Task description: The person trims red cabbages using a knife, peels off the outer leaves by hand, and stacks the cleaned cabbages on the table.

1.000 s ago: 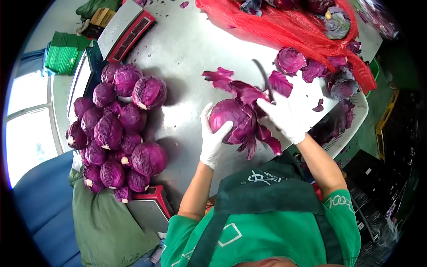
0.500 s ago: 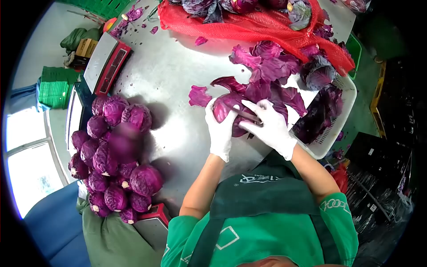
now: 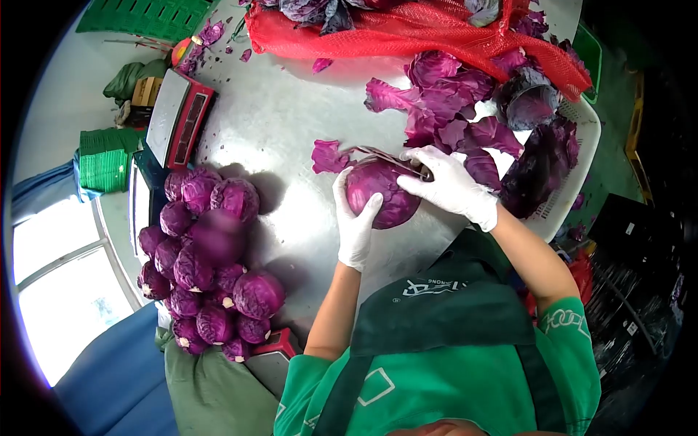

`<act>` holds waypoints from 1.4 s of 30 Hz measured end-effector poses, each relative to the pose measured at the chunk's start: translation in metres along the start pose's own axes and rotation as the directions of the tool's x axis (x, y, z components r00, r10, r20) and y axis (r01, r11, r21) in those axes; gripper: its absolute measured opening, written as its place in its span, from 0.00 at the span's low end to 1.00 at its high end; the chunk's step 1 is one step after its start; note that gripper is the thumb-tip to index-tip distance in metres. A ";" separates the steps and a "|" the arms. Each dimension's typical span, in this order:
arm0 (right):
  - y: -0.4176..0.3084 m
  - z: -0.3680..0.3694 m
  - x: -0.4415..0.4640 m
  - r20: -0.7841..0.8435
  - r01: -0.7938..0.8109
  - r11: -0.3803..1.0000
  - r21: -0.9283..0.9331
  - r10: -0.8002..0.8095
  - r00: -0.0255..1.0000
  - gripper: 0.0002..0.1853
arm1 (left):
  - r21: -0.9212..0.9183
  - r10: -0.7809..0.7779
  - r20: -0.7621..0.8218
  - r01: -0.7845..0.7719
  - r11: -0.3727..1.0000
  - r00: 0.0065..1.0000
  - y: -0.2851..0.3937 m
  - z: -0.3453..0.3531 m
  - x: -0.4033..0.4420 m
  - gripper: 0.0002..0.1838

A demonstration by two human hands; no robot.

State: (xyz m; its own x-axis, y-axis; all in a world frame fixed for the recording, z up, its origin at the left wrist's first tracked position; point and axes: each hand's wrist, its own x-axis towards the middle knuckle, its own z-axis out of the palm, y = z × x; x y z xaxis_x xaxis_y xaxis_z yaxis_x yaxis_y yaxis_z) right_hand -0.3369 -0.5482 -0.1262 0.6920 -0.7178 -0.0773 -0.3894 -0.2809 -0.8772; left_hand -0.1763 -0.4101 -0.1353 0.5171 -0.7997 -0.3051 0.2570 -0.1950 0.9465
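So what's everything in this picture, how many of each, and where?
Held cabbage: one, purple, between the hands
Knife: one, dark, in the right hand
Cabbage pile: over a dozen heads, purple, left
Loose leaves: many, purple, mostly right
Mesh sack: one, red, top
Basket: one, white, right
Likely scales: two, red and grey, left
Table: one, grey, centre
Apron: one, dark green, bottom
Left hand: one, white-gloved, on the cabbage
Right hand: one, white-gloved, by the cabbage

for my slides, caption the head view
Gloved left hand steadies a purple cabbage, right hand holds a knife at its edge, loose leaves nearby.
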 end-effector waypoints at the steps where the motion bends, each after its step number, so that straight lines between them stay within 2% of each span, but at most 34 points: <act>1: 0.002 0.000 -0.001 0.004 -0.003 1.000 0.005 0.003 1.000 0.24 | 0.005 0.004 -0.005 -0.004 1.000 1.000 0.002 -0.002 -0.002 0.39; 3: 0.002 -0.004 -0.005 0.068 0.009 0.997 0.075 -0.014 0.998 0.21 | 0.008 0.001 -0.014 -0.001 1.000 1.000 0.005 -0.003 -0.005 0.40; 4: 0.003 0.000 -0.010 -0.003 0.196 0.956 -0.218 -0.202 0.979 0.14 | 0.082 0.047 -0.003 -0.047 0.996 0.999 0.006 -0.003 -0.007 0.41; 6: 0.007 -0.006 -0.008 0.128 0.181 0.901 -0.394 -0.141 0.982 0.08 | 0.153 0.090 0.012 -0.091 0.984 0.996 0.001 -0.006 -0.010 0.43; 8: 0.052 -0.009 0.009 -0.123 0.105 0.926 -0.362 -0.159 0.980 0.08 | 0.324 0.265 0.111 -0.287 0.902 0.958 -0.013 -0.014 -0.009 0.47; 10: 0.077 -0.028 0.028 -0.269 -0.194 0.912 -0.361 0.097 0.958 0.12 | 0.347 0.257 0.134 -0.288 0.892 0.957 -0.015 -0.014 -0.018 0.50; 12: 0.080 -0.041 0.033 -0.424 -0.151 0.880 -0.451 -0.063 0.904 0.15 | 0.196 0.234 0.133 -0.257 0.946 0.963 -0.017 -0.010 -0.027 0.52; 13: 0.040 -0.049 0.027 -0.377 -0.079 0.894 -0.442 -0.105 0.920 0.19 | 0.203 0.192 0.139 -0.218 0.955 0.972 -0.019 -0.011 -0.031 0.53; 14: 0.013 -0.048 0.017 -0.280 -0.058 0.965 -0.257 -0.017 0.960 0.24 | 0.202 0.188 0.134 -0.213 0.956 0.973 -0.020 -0.011 -0.033 0.53; 15: -0.004 -0.040 0.006 -0.107 -0.051 0.999 0.009 0.052 0.993 0.29 | 0.216 0.236 0.156 -0.266 0.939 0.959 -0.021 -0.009 -0.033 0.53; 16: -0.022 -0.034 -0.003 -0.017 0.053 0.997 -0.058 -0.054 0.998 0.29 | 0.229 0.283 0.179 -0.320 0.919 0.942 -0.021 -0.007 -0.033 0.53; 17: -0.031 -0.022 -0.009 0.009 0.112 0.988 -0.106 -0.112 0.994 0.27 | 0.263 0.221 0.148 -0.253 0.931 0.964 -0.019 -0.007 -0.036 0.51; 18: -0.033 -0.011 -0.013 0.036 0.171 0.973 -0.153 -0.168 0.985 0.25 | 0.261 0.221 0.151 -0.255 0.931 0.963 -0.017 -0.008 -0.036 0.51; 20: -0.015 0.008 -0.009 0.005 0.156 0.974 -0.164 -0.158 0.987 0.18 | 0.426 0.331 0.236 -0.404 0.810 0.914 -0.015 -0.011 -0.033 0.49; 21: -0.013 0.012 -0.006 -0.058 0.167 0.979 -0.115 -0.174 0.983 0.12 | 0.409 0.330 0.220 -0.394 0.823 0.918 -0.013 -0.011 -0.035 0.47; 22: -0.004 0.014 -0.002 -0.093 0.177 0.984 -0.029 -0.179 0.980 0.10 | 0.413 0.329 0.218 -0.392 0.822 0.919 -0.013 -0.014 -0.036 0.47; 24: 0.015 0.006 0.023 -0.238 -0.019 0.989 0.149 0.054 0.970 0.12 | 0.389 0.335 0.223 -0.398 0.831 0.916 -0.015 -0.018 -0.037 0.46; 26: 0.056 -0.024 0.053 -0.414 -0.209 0.924 0.321 0.335 0.846 0.15 | 0.345 0.338 0.207 -0.392 0.853 0.918 -0.019 -0.021 -0.041 0.47; 28: 0.058 -0.063 0.063 -0.566 -0.010 0.994 0.107 0.069 0.822 0.22 | 0.305 0.339 0.186 -0.382 0.872 0.922 -0.019 -0.025 -0.046 0.47; 29: 0.043 -0.068 0.056 -0.620 -0.092 0.963 -0.255 -0.090 0.780 0.22 | 0.275 0.320 0.174 -0.358 0.892 0.931 -0.019 -0.027 -0.049 0.47; 30: 0.010 -0.065 0.045 -0.610 -0.188 0.796 -0.575 -0.263 0.748 0.23 | 0.241 0.303 0.162 -0.336 0.911 0.939 -0.018 -0.028 -0.050 0.47; 31: -0.008 -0.056 0.033 -0.535 -0.092 0.908 -0.409 -0.157 0.830 0.23 | 0.216 0.289 0.171 -0.322 0.922 0.942 -0.020 -0.032 -0.052 0.48; 32: -0.013 -0.042 0.019 -0.383 0.091 0.952 -0.293 -0.204 0.901 0.24 | 0.214 0.289 0.166 -0.320 0.923 0.943 -0.021 -0.034 -0.055 0.48; 33: -0.025 -0.026 0.007 -0.095 -0.076 0.995 0.068 0.082 0.992 0.24 | 0.181 0.249 0.144 -0.273 0.945 0.958 -0.023 -0.035 -0.058 0.48; 34: -0.026 -0.007 -0.004 0.001 0.007 0.997 0.079 -0.008 1.000 0.24 | 0.149 0.206 0.124 -0.224 0.963 0.971 -0.024 -0.038 -0.061 0.49; 35: -0.028 0.009 -0.010 0.112 0.011 0.998 0.056 -0.017 0.994 0.22 | 0.158 0.164 0.140 -0.185 0.970 0.977 -0.024 -0.042 -0.063 0.52; 36: -0.020 0.032 -0.016 0.026 0.059 0.998 0.025 -0.059 0.998 0.17 | 0.164 0.164 0.136 -0.186 0.969 0.977 -0.015 -0.039 -0.068 0.52; 38: -0.030 0.042 -0.016 -0.001 -0.008 0.999 0.037 0.009 1.000 0.12 | 0.178 0.002 0.063 -0.014 0.984 0.998 0.005 -0.027 -0.080 0.60; 40: -0.042 0.052 -0.018 0.005 -0.005 0.995 0.099 0.005 1.000 0.08 | 0.580 0.200 0.034 -0.182 0.794 0.979 -0.008 -0.024 -0.087 0.75; 41: -0.041 0.059 -0.018 -0.046 0.079 0.995 0.057 -0.076 0.996 0.08 | 0.515 0.195 -0.074 -0.129 0.847 0.978 -0.019 -0.018 -0.086 0.74; 42: -0.042 0.064 -0.017 -0.096 0.158 0.987 0.011 -0.156 0.983 0.07 | 0.530 0.218 -0.105 -0.130 0.838 0.970 -0.021 -0.022 -0.083 0.71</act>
State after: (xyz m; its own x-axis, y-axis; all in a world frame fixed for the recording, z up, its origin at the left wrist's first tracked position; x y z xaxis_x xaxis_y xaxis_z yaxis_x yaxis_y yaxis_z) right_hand -0.2937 -0.4833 -0.1187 0.6826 -0.7230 0.1067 -0.2685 -0.3839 -0.8835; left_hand -0.2073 -0.3271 -0.1324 0.6437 -0.7586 -0.1011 -0.2851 -0.3602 0.8882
